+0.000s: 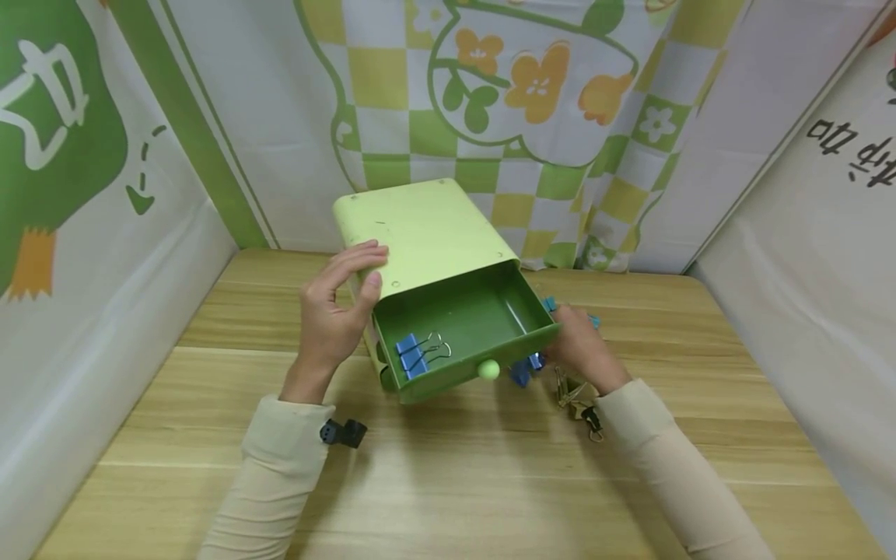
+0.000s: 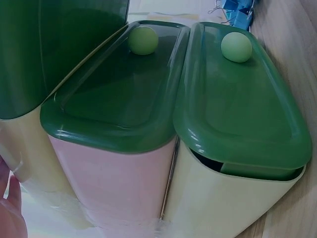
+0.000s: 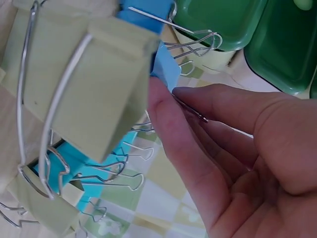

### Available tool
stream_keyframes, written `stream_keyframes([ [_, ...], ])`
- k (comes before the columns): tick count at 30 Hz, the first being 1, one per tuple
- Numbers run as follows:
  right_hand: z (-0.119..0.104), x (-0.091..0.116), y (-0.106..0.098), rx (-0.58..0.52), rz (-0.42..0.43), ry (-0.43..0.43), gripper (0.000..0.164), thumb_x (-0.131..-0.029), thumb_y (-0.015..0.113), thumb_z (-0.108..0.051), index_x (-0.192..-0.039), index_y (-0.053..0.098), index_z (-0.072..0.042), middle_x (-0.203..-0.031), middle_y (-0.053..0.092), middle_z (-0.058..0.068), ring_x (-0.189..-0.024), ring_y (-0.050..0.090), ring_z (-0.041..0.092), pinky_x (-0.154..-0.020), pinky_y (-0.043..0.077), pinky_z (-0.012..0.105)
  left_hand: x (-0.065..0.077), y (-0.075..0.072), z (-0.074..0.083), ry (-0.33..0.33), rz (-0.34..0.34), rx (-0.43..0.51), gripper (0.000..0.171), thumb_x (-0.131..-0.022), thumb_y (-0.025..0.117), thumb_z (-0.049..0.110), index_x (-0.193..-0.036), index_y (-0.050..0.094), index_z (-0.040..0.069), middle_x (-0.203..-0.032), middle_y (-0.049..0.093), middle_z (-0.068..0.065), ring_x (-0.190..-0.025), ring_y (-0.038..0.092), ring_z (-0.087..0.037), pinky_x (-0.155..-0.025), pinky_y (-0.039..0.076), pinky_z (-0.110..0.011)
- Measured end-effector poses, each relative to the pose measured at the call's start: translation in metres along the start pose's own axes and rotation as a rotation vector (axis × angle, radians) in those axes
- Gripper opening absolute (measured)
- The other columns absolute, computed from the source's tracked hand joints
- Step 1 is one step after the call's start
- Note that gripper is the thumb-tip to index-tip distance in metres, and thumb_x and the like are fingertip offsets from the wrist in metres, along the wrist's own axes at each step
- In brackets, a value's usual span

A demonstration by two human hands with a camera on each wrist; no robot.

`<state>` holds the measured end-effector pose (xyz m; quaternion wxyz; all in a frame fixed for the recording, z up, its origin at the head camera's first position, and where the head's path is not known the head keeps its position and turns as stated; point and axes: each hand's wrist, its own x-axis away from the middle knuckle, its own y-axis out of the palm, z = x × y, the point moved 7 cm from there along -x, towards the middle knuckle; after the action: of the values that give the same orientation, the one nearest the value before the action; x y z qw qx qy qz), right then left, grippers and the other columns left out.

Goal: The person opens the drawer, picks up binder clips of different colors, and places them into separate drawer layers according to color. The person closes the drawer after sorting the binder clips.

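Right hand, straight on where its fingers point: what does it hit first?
The blue binder clip right at its fingertips; the right hand seems to be pinching it. In the right wrist view a beige binder clip lies beyond, but depth is unclear.

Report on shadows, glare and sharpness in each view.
Head view: soft shadows on the wood-grain tabletop below the open green drawer, a pale glare streak on its right inner wall; left wrist view: whitish highlights along the rounded edges of the green drawer fronts; right wrist view: the near beige binder clip looks slightly soft, the checkered curtain pale and blurred.
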<state>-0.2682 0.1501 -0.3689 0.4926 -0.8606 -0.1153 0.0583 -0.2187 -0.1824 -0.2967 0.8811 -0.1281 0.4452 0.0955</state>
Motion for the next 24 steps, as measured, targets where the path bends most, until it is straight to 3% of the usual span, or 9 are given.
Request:
stream_keyframes([
  [6, -0.002, 0.0, -0.006, 0.027, -0.013, 0.004, 0.026, -0.08, 0.072, 0.007, -0.063, 0.06, -0.008, -0.066, 0.069, 0.009, -0.057, 0.059, 0.017, -0.056, 0.055, 0.027, 0.0, -0.001, 0.001, -0.001, -0.001, 0.0, 0.029, -0.096, 0.064, 0.018, -0.116, 0.078, 0.003, -0.127, 0.077, -0.015, -0.133, 0.066, -0.027, -0.123, 0.047, -0.037],
  [12, 0.002, -0.001, -0.012, 0.003, -0.077, 0.023, 0.006, -0.08, 0.083, 0.003, -0.084, 0.078, 0.002, -0.082, 0.079, 0.016, -0.065, 0.068, 0.019, -0.061, 0.061, 0.029, -0.001, 0.0, 0.001, 0.0, 0.0, 0.005, 0.029, -0.095, 0.064, 0.019, -0.116, 0.078, 0.004, -0.127, 0.077, -0.014, -0.133, 0.065, -0.028, -0.123, 0.047, -0.038],
  [19, 0.013, -0.001, -0.021, -0.236, -0.148, 0.09, 0.013, -0.096, 0.067, 0.003, -0.1, 0.075, 0.012, -0.094, 0.078, 0.025, -0.074, 0.079, 0.025, -0.076, 0.07, 0.039, 0.0, 0.0, -0.001, 0.0, 0.004, 0.001, 0.029, -0.095, 0.064, 0.018, -0.116, 0.078, 0.003, -0.127, 0.077, -0.015, -0.133, 0.066, -0.027, -0.123, 0.048, -0.037],
  [24, 0.026, 0.002, -0.028, -0.401, -0.183, 0.138, 0.026, -0.103, 0.06, -0.001, -0.121, 0.068, 0.016, -0.094, 0.079, 0.023, -0.072, 0.076, 0.01, -0.074, 0.068, 0.028, 0.0, 0.0, 0.001, -0.003, -0.002, -0.001, 0.029, -0.095, 0.064, 0.019, -0.116, 0.078, 0.003, -0.127, 0.077, -0.015, -0.133, 0.066, -0.026, -0.123, 0.048, -0.037],
])
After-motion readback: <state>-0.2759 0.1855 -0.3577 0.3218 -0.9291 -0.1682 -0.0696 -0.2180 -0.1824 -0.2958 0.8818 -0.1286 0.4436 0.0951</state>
